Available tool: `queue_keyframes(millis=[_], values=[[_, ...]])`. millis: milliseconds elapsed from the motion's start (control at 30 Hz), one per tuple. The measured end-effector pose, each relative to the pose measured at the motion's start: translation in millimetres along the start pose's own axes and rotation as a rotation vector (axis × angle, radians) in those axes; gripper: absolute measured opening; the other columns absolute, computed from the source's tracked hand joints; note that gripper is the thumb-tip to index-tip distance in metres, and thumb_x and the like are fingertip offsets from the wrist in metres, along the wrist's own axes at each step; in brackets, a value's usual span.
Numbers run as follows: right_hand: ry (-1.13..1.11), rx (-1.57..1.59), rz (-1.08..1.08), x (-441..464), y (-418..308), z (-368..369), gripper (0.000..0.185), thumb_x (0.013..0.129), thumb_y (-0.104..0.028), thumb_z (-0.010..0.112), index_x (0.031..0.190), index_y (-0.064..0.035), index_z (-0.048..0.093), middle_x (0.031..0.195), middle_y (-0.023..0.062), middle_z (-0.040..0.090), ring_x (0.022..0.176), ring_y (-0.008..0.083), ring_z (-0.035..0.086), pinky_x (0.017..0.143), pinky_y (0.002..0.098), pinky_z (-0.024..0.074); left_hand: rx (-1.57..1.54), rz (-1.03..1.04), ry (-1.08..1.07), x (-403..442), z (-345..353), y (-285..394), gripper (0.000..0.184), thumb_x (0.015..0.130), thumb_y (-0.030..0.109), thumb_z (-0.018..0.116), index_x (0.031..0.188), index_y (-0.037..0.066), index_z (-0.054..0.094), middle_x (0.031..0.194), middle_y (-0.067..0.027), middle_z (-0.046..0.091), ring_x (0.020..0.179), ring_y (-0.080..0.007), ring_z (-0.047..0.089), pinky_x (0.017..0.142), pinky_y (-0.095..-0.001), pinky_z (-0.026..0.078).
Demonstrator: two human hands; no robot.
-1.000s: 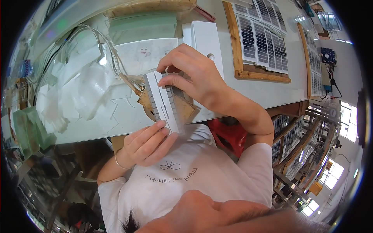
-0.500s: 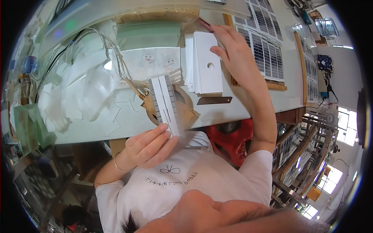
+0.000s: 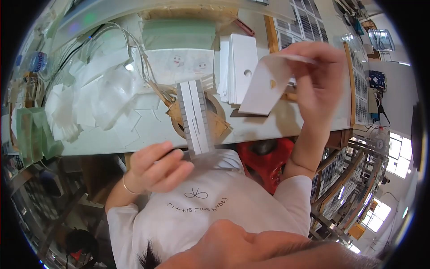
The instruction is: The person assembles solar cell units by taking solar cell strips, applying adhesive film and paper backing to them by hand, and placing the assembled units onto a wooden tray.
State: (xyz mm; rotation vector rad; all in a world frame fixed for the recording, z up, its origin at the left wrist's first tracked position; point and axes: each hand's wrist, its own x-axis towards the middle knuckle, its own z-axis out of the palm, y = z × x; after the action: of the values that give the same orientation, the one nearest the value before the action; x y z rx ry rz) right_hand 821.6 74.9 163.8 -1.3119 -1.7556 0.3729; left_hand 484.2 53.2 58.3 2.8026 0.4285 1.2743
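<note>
- Right hand (image 3: 319, 78) grips a curling white card (image 3: 262, 87); too tight a pinch could crease it.
- Left hand (image 3: 156, 168), fingers parted, looks free beside the strip (image 3: 195, 119), which overlaps the tape roll (image 3: 219, 106) and the table (image 3: 246, 129) edge; a bump could tip it.

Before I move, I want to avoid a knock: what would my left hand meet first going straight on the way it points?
Probably the near end of the grey-and-white strip, though depth is unclear; the left hand might pass above or below it.
</note>
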Motion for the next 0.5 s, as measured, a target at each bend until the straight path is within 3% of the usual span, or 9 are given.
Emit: queue_keyframes(millis=[33, 67, 133, 167, 200, 233, 300, 400, 500], values=[[0.1, 0.203, -0.008, 0.6, -6.2, 5.2, 0.043, 0.083, 0.018, 0.048, 0.121, -0.0009, 0.054, 0.108, 0.0085, 0.063, 0.096, 0.0165, 0.07, 0.079, 0.0294, 0.0575, 0.054, 0.001, 0.059, 0.4, 3.3, -0.2, 0.034, 0.09, 0.013, 0.077, 0.121, 0.023, 0.065, 0.117, -0.004, 0.062, 0.11, -0.0266, 0.062, 0.077, -0.032, 0.058], [0.029, 0.388, 0.063, -1.7, -14.4, 15.2, 0.038, 0.088, 0.016, 0.048, 0.121, -0.0007, 0.054, 0.11, 0.0067, 0.061, 0.095, 0.0158, 0.07, 0.08, 0.0303, 0.0586, 0.111, 0.008, 0.122, 2.0, 8.8, -2.7, 0.035, 0.091, 0.013, 0.077, 0.122, 0.024, 0.064, 0.117, -0.0038, 0.062, 0.111, -0.0271, 0.061, 0.077, -0.0322, 0.058], [-0.161, 0.378, 0.163, -0.6, -23.6, 43.1, 0.04, 0.086, 0.019, 0.048, 0.121, -0.0007, 0.049, 0.111, 0.0101, 0.06, 0.094, 0.0141, 0.066, 0.081, 0.0267, 0.0569, 0.067, 0.094, 0.198, 9.0, 17.3, -7.3, 0.042, 0.088, 0.01, 0.078, 0.123, 0.026, 0.063, 0.118, -0.0033, 0.061, 0.118, -0.0279, 0.058, 0.084, -0.0347, 0.06], [-0.267, 0.353, 0.261, 0.0, -30.9, 52.4, 0.038, 0.089, 0.015, 0.056, 0.123, -0.0016, 0.049, 0.111, 0.0081, 0.059, 0.098, 0.0124, 0.065, 0.081, 0.024, 0.0547, 0.049, 0.14, 0.231, 14.9, 19.5, -7.6, 0.044, 0.087, 0.01, 0.079, 0.125, 0.027, 0.063, 0.119, -0.003, 0.061, 0.12, -0.0282, 0.057, 0.087, -0.0356, 0.061], [-0.29, 0.419, 0.274, -2.1, -26.3, 64.8, 0.037, 0.091, 0.013, 0.059, 0.124, -0.0018, 0.049, 0.112, 0.0075, 0.059, 0.099, 0.0117, 0.064, 0.081, 0.0231, 0.0538, 0.019, 0.161, 0.195, 27.9, 10.7, -5.3, 0.038, 0.084, 0.007, 0.078, 0.118, 0.019, 0.067, 0.113, -0.0037, 0.063, 0.114, -0.0266, 0.062, 0.087, -0.0332, 0.062], [-0.314, 0.485, 0.287, -7.0, -17.6, 76.5, 0.037, 0.092, 0.011, 0.063, 0.124, -0.0021, 0.049, 0.113, 0.0068, 0.059, 0.101, 0.011, 0.064, 0.08, 0.0223, 0.053, 0.023, 0.16, 0.195, 29.6, 5.3, -3.8, 0.038, 0.084, 0.007, 0.078, 0.118, 0.019, 0.067, 0.113, -0.0037, 0.063, 0.114, -0.0266, 0.062, 0.087, -0.0332, 0.062], [-0.347, 0.536, 0.317, -9.9, -12.6, 84.5, 0.041, 0.094, 0.009, 0.063, 0.131, -0.0024, 0.048, 0.116, 0.0074, 0.06, 0.1, 0.0107, 0.064, 0.079, 0.0225, 0.0534, -0.055, 0.115, -0.031, 29.1, -1.4, -0.3, 0.026, 0.081, 0.005, 0.076, 0.107, 0.009, 0.072, 0.103, -0.0045, 0.066, 0.102, -0.0239, 0.069, 0.082, -0.0292, 0.062], [-0.284, 0.435, 0.196, -13.7, -6.1, 89.0, 0.038, 0.093, 0.008, 0.065, 0.128, -0.0022, 0.055, 0.116, 0.0082, 0.063, 0.095, 0.0137, 0.065, 0.078, 0.0252, 0.0542, -0.101, 0.077, -0.01, 29.7, 1.6, 2.2, 0.017, 0.082, 0.003, 0.075, 0.099, 0.003, 0.074, 0.095, -0.0049, 0.067, 0.093, -0.0219, 0.073, 0.078, -0.0262, 0.062], [-0.328, 0.224, -0.071, -16.4, 4.9, 91.9, 0.029, 0.09, 0.008, 0.068, 0.116, -0.0032, 0.066, 0.109, 0.0084, 0.064, 0.091, 0.0188, 0.065, 0.077, 0.0288, 0.0547, -0.081, 0.064, -0.035, 23.8, 5.4, 7.5, 0.021, 0.082, 0.005, 0.075, 0.102, 0.004, 0.075, 0.098, -0.005, 0.068, 0.095, -0.0215, 0.073, 0.075, -0.0255, 0.06]])
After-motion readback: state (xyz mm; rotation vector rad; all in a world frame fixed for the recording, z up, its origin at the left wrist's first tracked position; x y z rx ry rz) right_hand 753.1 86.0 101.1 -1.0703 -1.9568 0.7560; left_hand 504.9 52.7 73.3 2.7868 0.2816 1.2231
